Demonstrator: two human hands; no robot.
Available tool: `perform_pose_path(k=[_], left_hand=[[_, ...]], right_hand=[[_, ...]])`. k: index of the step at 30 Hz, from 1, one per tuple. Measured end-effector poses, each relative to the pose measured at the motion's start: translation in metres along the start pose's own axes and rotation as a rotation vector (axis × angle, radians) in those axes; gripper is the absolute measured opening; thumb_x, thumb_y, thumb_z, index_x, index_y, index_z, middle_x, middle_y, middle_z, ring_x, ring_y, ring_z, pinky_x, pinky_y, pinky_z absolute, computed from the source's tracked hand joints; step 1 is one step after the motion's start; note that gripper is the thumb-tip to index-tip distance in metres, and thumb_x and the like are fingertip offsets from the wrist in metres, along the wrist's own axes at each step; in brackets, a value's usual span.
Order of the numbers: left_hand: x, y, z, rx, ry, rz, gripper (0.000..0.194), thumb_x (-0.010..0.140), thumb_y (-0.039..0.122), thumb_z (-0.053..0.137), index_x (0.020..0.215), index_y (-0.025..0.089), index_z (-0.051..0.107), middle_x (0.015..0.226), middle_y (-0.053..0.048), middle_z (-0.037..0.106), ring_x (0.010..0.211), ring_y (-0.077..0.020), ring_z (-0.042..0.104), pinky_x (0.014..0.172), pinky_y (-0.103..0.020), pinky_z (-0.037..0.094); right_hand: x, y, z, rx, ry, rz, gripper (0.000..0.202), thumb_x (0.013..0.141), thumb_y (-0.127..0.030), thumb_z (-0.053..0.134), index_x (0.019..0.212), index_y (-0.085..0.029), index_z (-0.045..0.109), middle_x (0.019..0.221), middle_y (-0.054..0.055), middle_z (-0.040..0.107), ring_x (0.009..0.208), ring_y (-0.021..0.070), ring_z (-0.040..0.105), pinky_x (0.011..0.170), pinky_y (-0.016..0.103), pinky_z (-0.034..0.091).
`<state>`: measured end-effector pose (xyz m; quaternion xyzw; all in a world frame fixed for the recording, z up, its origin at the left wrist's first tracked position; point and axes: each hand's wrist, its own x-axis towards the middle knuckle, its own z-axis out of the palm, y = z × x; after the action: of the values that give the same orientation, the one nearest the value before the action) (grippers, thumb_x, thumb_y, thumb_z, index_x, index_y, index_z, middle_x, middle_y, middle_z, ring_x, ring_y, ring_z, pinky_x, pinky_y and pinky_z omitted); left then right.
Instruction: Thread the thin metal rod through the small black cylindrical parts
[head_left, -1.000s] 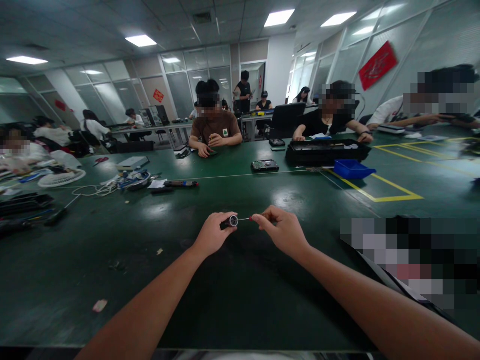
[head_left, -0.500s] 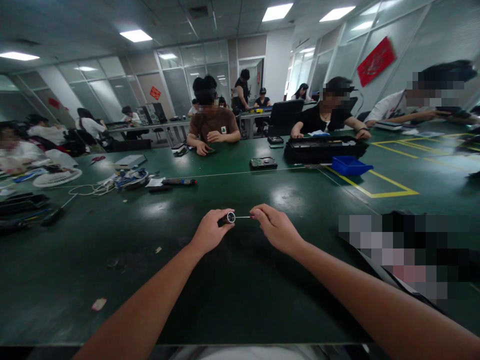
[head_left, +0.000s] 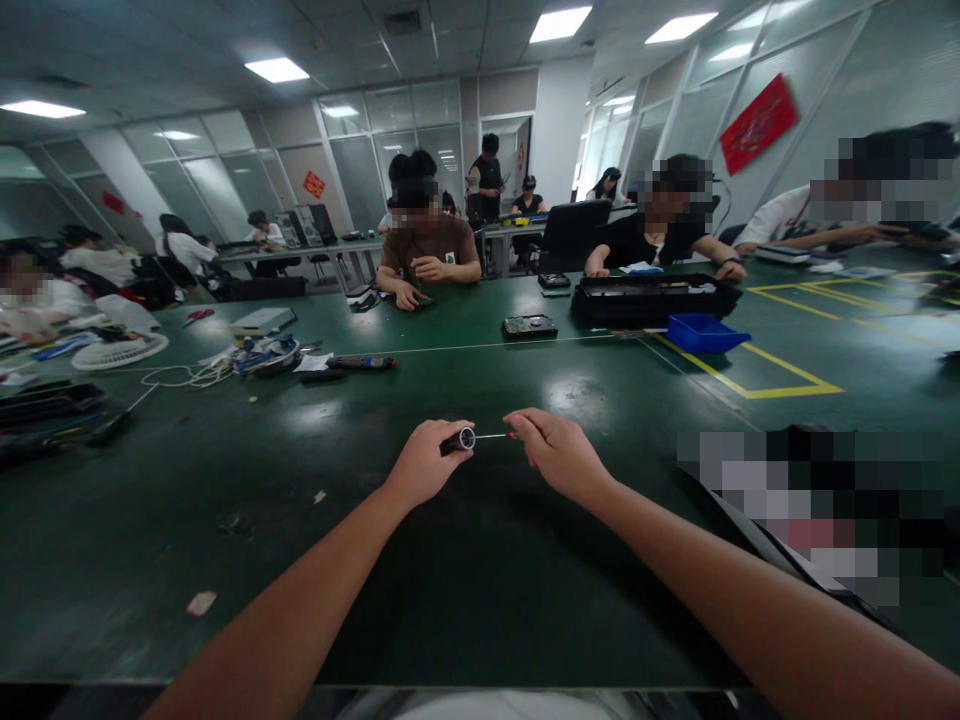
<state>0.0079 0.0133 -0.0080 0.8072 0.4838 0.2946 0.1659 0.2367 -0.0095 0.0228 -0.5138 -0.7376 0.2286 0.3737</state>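
Observation:
Over the green table, my left hand point(head_left: 421, 466) pinches a small dark cylinder with a silver ring at its open end point(head_left: 466, 439); its kind I cannot make out. My right hand point(head_left: 561, 458) is closed around the red handle of a thin screwdriver point(head_left: 492, 436). The metal shaft points left and reaches the cylinder's ringed end; whether the tip sits on a screw there is too small to tell. Most of the handle is hidden by my right fingers.
Ahead lie a hard drive point(head_left: 529, 327), a blue tray point(head_left: 706, 334) and a long black casing point(head_left: 654, 300). To the left are a cable bundle point(head_left: 264, 356) and a dark pen-shaped tool point(head_left: 361, 363). A blurred-out dark object borders my right forearm. Co-workers sit across the table.
The view has shifted slightly. My right fingers have changed position a little on the screwdriver handle, and the index finger is now straighter. The cylinder stays in my left hand.

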Motion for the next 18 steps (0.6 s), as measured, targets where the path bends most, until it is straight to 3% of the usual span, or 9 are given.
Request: perform_pose_path(k=[4,9,13,18], left_hand=[[-0.0002,0.0005,0.0009,-0.003,-0.008,0.011,0.039,0.083,0.022,0.071,0.122,0.027,0.066,0.109,-0.003,0.07,0.103,-0.0226,0.058,0.094,-0.039,0.044],[0.0004,0.0009,-0.0012,0.006,0.0,-0.019,0.039,0.083,0.021,0.071,0.121,0.026,0.066,0.106,-0.002,0.07,0.1,-0.0221,0.059,0.091,-0.037,0.044],[0.0005,0.0005,-0.0011,0.006,-0.003,-0.013,0.039,0.083,0.021,0.07,0.121,0.026,0.066,0.107,-0.003,0.07,0.1,-0.0222,0.059,0.091,-0.038,0.043],[0.0,0.0025,-0.0007,0.01,-0.016,-0.002,0.038,0.083,0.021,0.071,0.12,0.027,0.066,0.106,-0.003,0.07,0.1,-0.0221,0.059,0.092,-0.038,0.044]], right_hand=[[-0.0021,-0.0003,0.0018,0.023,0.023,-0.034,0.031,0.096,-0.034,0.049,0.122,-0.022,0.058,0.081,0.003,0.071,0.064,0.0178,0.062,0.06,0.03,0.044],[-0.0051,-0.0025,0.0025,0.066,-0.03,-0.09,0.018,0.092,-0.024,0.051,0.107,-0.021,0.06,0.092,0.005,0.07,0.081,0.0189,0.065,0.071,0.032,0.047],[-0.0034,-0.0017,0.0017,0.036,-0.066,-0.021,0.028,0.099,-0.037,0.041,0.097,-0.021,0.064,0.077,0.001,0.067,0.066,0.0166,0.061,0.062,0.03,0.043],[-0.0038,0.0007,0.003,0.021,-0.023,-0.046,0.027,0.097,-0.034,0.045,0.116,-0.022,0.06,0.082,0.002,0.068,0.064,0.0165,0.06,0.059,0.029,0.041]])
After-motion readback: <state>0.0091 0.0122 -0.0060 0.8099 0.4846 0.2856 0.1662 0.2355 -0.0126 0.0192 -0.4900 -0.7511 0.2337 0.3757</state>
